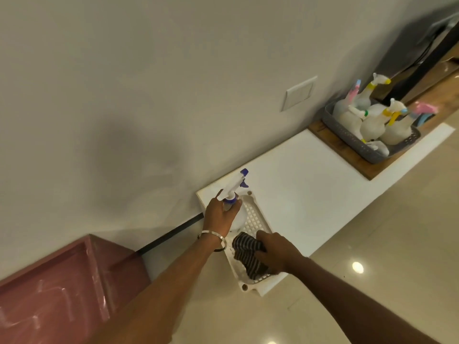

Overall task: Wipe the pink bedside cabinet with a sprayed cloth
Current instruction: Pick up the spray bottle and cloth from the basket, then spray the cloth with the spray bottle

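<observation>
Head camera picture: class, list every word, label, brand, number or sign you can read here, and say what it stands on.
No readable text anywhere.
Spray bottle held in the left hand: no label shows.
Bottles in the grey basket: no print legible, too small and blurred.
Wall plate: blank.
Striped cloth under the right hand and pink cabinet: no writing.

My left grip (pixel 221 214) covers most of the spray bottle (pixel 233 192); my right grip (pixel 275 252) hides part of the striped cloth (pixel 246 254); the pink cabinet (pixel 57 281) runs off-frame.
</observation>
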Demonstrator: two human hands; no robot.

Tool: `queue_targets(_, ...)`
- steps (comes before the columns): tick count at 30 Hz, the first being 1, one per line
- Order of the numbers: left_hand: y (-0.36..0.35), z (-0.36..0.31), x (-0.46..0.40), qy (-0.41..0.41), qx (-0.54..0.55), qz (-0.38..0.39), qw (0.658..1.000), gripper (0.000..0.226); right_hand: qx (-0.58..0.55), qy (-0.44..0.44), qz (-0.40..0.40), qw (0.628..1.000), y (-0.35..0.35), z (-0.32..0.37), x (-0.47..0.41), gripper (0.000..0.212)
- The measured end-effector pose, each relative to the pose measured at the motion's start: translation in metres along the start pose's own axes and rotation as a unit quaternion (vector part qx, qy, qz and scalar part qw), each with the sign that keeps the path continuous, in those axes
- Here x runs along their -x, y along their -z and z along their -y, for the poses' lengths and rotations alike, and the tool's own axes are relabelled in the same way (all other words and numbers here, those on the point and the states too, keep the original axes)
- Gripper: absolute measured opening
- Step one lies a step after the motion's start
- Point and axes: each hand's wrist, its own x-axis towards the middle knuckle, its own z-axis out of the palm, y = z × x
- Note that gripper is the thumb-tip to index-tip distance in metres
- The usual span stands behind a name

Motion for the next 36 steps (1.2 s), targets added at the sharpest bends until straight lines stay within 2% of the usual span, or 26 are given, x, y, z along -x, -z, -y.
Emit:
queue_targets(2, 0.014, -0.025, 0.006, -0.001, 0.004, -0.012, 1.000, 0.026, -0.123, -0.060, -0.011, 0.991, 0.018, 0.012, 0.017, 0.012)
queue_targets(3, 0.021, -0.039, 0.011, -0.006, 0.014, -0.016, 1.000, 0.025, -0.202, -0.096, -0.021, 0.974, 0.027, 0.018, 0.027, 0.012)
queue_targets(5, 0.037, -0.065, 0.024, -0.017, 0.029, -0.026, 0.999, 0.024, -0.359, -0.150, -0.050, 0.920, 0.047, 0.029, 0.046, 0.016)
queue_targets(7, 0.056, -0.091, 0.038, -0.027, 0.034, -0.037, 0.998, 0.021, -0.490, -0.173, -0.067, 0.852, 0.069, 0.044, 0.066, 0.024)
queue_targets(8, 0.066, -0.104, 0.045, -0.032, 0.034, -0.040, 0.998, 0.017, -0.542, -0.177, -0.071, 0.818, 0.080, 0.054, 0.078, 0.020)
queue_targets(11, 0.095, -0.145, 0.068, -0.050, 0.041, -0.049, 0.997, 0.020, -0.642, -0.163, -0.075, 0.745, 0.111, 0.090, 0.108, 0.014)
queue_targets(15, 0.136, -0.198, 0.106, -0.068, 0.062, -0.064, 0.994, 0.022, -0.714, -0.125, -0.052, 0.687, 0.142, 0.141, 0.136, 0.031)
queue_targets(18, 0.168, -0.235, 0.137, -0.073, 0.080, -0.083, 0.991, 0.025, -0.727, -0.103, -0.046, 0.678, 0.158, 0.181, 0.156, 0.040)
queue_targets(21, 0.199, -0.264, 0.166, -0.073, 0.092, -0.116, 0.986, 0.024, -0.746, -0.089, -0.044, 0.659, 0.172, 0.222, 0.176, 0.036)
queue_targets(24, 0.233, -0.287, 0.197, -0.077, 0.089, -0.153, 0.981, 0.019, -0.756, -0.082, -0.039, 0.648, 0.186, 0.265, 0.193, 0.040)
queue_targets(32, 0.315, -0.314, 0.268, -0.084, 0.122, -0.230, 0.962, 0.016, -0.763, 0.014, 0.016, 0.646, 0.208, 0.355, 0.218, 0.034)
queue_targets(36, 0.351, -0.313, 0.301, -0.079, 0.141, -0.259, 0.952, 0.008, -0.745, 0.051, 0.055, 0.663, 0.207, 0.393, 0.224, 0.031)
